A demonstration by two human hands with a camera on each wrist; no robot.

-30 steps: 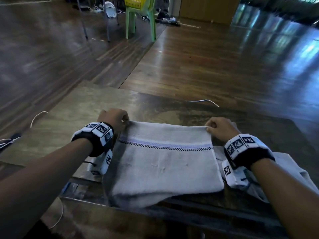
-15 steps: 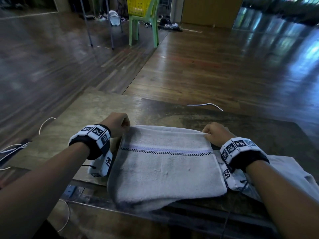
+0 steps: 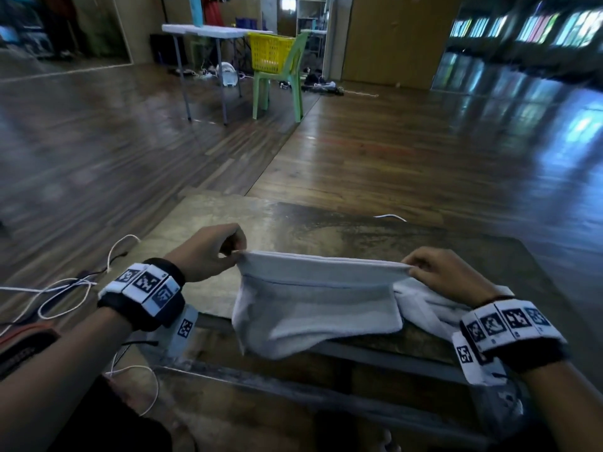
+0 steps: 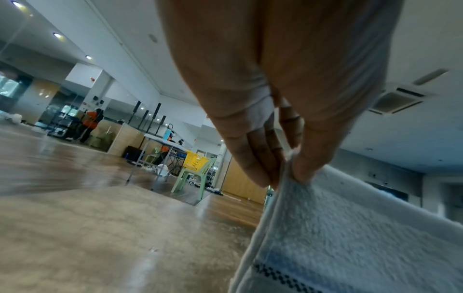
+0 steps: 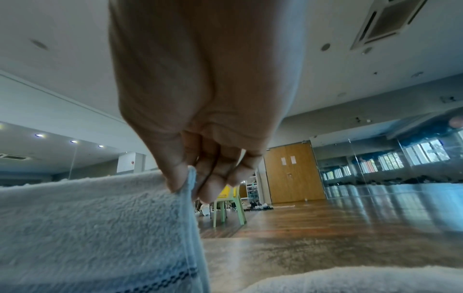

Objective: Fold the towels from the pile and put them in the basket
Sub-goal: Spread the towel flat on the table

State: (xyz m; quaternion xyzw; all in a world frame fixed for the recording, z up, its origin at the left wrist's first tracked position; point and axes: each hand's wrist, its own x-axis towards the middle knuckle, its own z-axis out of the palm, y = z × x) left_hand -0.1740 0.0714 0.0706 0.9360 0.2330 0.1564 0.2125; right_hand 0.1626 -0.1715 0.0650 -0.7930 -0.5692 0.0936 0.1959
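Observation:
A pale grey towel (image 3: pixel 321 300) with a dark checked stripe (image 4: pixel 280 276) is lifted by its far edge above the table (image 3: pixel 293 223). My left hand (image 3: pixel 213 252) pinches the towel's far left corner (image 4: pixel 288 162) between thumb and fingers. At the far right corner (image 5: pixel 186 178), my right hand (image 3: pixel 437 272) pinches it the same way. The towel's near part still lies on the table's front edge. Another pale towel (image 3: pixel 427 308) lies crumpled on the table under my right wrist. A yellow basket (image 3: pixel 270 52) stands on a green chair (image 3: pixel 280 89) far across the room.
White cables (image 3: pixel 65 288) lie on the floor at my left. A white folding table (image 3: pixel 208 34) stands beside the chair. Wide wooden floor (image 3: pixel 391 151) stretches between my table and the chair. A short white cable (image 3: pixel 390 217) shows at the table's far edge.
Both hands have raised the towel's far edge off the table, so the striped side now hangs below. My head has tilted up, bringing the chair and basket fully into view.

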